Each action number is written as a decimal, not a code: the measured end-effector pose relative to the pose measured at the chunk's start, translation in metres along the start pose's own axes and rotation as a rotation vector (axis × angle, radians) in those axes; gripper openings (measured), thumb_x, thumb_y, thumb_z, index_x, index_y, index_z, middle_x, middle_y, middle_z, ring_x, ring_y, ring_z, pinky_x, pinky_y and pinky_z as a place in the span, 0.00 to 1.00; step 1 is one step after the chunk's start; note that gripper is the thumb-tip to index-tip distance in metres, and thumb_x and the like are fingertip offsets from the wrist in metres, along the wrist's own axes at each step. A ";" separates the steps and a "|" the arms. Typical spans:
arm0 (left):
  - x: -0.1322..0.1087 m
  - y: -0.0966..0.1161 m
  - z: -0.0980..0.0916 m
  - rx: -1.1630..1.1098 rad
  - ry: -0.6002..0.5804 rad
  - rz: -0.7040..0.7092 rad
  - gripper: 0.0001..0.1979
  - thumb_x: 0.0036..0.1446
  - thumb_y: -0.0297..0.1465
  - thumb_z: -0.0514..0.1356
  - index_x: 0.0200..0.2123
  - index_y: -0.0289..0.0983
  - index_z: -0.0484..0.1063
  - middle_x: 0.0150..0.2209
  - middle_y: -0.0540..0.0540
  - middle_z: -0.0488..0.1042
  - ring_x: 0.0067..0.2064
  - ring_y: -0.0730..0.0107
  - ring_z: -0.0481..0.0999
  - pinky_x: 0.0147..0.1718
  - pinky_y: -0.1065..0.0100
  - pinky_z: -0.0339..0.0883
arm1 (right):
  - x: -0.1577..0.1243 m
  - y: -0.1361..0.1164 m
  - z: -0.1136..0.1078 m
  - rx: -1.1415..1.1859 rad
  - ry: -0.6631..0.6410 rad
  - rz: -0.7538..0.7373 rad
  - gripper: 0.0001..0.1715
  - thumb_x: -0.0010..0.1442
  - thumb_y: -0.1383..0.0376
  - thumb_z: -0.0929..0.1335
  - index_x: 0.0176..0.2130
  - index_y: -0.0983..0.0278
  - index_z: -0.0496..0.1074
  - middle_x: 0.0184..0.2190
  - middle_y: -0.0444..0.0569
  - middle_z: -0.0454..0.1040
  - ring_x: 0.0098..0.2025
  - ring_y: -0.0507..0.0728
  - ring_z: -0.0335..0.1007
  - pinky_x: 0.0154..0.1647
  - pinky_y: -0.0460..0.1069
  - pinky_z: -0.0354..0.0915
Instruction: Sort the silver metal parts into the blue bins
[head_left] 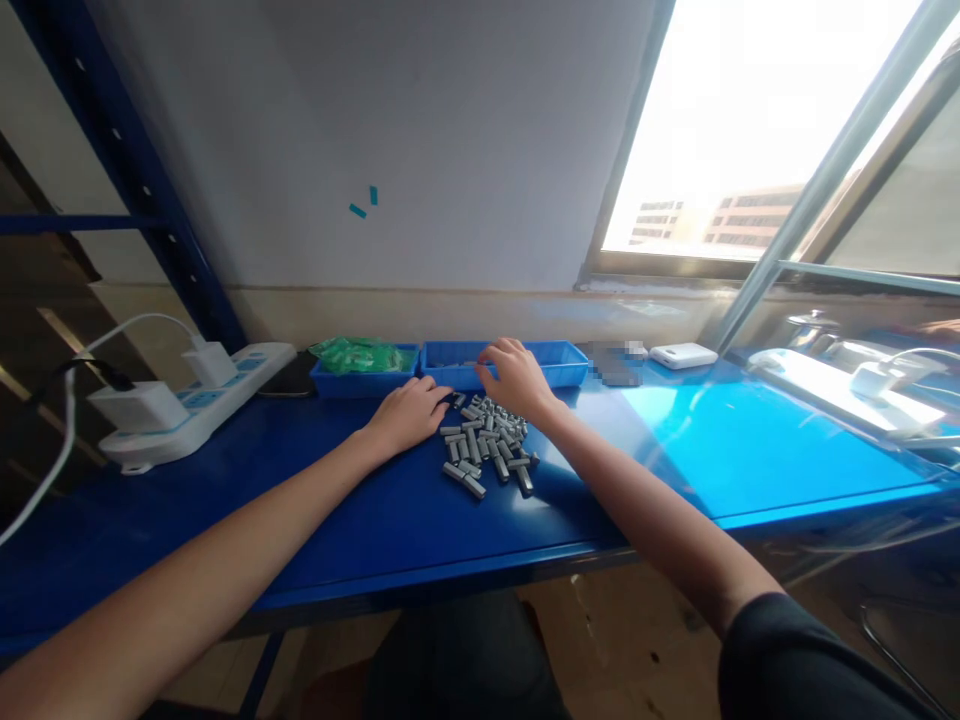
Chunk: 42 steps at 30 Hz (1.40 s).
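A loose pile of short grey metal pieces [487, 445], looking like small rods or long nuts, lies on the blue table. My left hand [409, 414] rests at the pile's left side, fingers stretched towards the nearest pieces; no piece shows in its grasp. Over the front wall of a long blue tray [551, 372] is my right hand [517, 378], bent at the wrist, thumb and forefinger apart. A few small pieces, too blurred to name, lie in the tray by its fingertips.
A second blue tray [322, 383] holds green plastic bags [360, 354]. Power strips with plugged chargers stand left [187, 410] and right [817, 375]. A white box-like device [682, 356] lies by the wall. The table's front edge [450, 578] is close to me.
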<state>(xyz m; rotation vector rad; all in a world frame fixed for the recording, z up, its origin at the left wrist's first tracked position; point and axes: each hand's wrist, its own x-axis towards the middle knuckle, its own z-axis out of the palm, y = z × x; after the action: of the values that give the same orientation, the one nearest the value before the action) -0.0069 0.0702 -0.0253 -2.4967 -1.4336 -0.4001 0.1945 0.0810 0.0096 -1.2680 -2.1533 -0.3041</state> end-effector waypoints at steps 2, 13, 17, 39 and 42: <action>-0.002 0.001 0.001 -0.031 0.011 -0.011 0.15 0.62 0.33 0.51 0.49 0.40 0.71 0.43 0.43 0.72 0.46 0.59 0.72 0.45 0.62 0.66 | -0.004 -0.012 0.000 0.039 -0.012 -0.044 0.13 0.64 0.62 0.62 0.41 0.63 0.74 0.41 0.52 0.75 0.48 0.60 0.65 0.48 0.52 0.61; -0.005 0.010 -0.003 -0.232 -0.003 -0.026 0.09 0.59 0.29 0.53 0.39 0.37 0.71 0.40 0.42 0.75 0.43 0.57 0.74 0.41 0.63 0.67 | -0.008 -0.022 0.012 0.128 -0.145 -0.131 0.11 0.61 0.66 0.63 0.38 0.64 0.75 0.35 0.50 0.77 0.40 0.57 0.68 0.44 0.49 0.60; -0.005 0.007 -0.003 -0.372 0.029 -0.082 0.08 0.57 0.26 0.53 0.36 0.37 0.72 0.37 0.43 0.77 0.39 0.61 0.76 0.39 0.65 0.68 | -0.010 -0.019 0.016 0.195 -0.192 -0.181 0.10 0.59 0.68 0.65 0.40 0.64 0.75 0.34 0.48 0.76 0.40 0.56 0.68 0.45 0.48 0.60; -0.009 0.006 -0.013 -0.549 0.147 0.006 0.18 0.61 0.34 0.51 0.53 0.36 0.67 0.40 0.43 0.75 0.43 0.62 0.76 0.46 0.62 0.69 | 0.006 0.008 -0.026 0.036 0.347 0.054 0.16 0.62 0.60 0.62 0.46 0.64 0.70 0.42 0.54 0.71 0.48 0.62 0.62 0.50 0.57 0.59; -0.006 0.006 -0.007 -0.455 0.141 0.096 0.20 0.61 0.32 0.49 0.55 0.38 0.69 0.54 0.41 0.71 0.53 0.60 0.71 0.54 0.61 0.64 | 0.007 0.028 -0.029 -0.046 0.469 0.312 0.28 0.59 0.60 0.63 0.58 0.67 0.59 0.49 0.60 0.66 0.52 0.67 0.59 0.50 0.62 0.59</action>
<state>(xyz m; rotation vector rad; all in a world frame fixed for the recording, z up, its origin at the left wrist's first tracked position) -0.0052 0.0606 -0.0213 -2.7945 -1.2742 -0.9559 0.2271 0.0859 0.0338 -1.3747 -1.5412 -0.4672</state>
